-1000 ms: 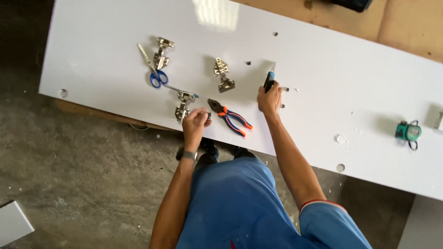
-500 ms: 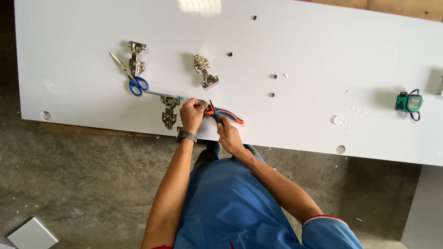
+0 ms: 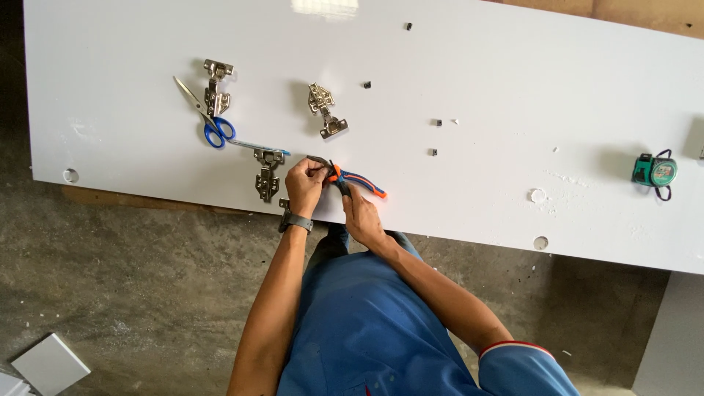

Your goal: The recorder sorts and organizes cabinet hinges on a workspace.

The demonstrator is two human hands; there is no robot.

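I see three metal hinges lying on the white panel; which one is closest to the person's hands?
The hinge near the panel's front edge, just beside the left hand. The other two lie farther back.

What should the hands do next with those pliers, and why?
Probably steady the pliers and seat their nose on the small piece at the left hand. The right hand holds the handles, both hands meet at the white panel edge, and hinges lie loose nearby.

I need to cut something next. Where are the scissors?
In the head view, the scissors lie on the white board, far left, crossing one metal hinge, up-left of the left hand.
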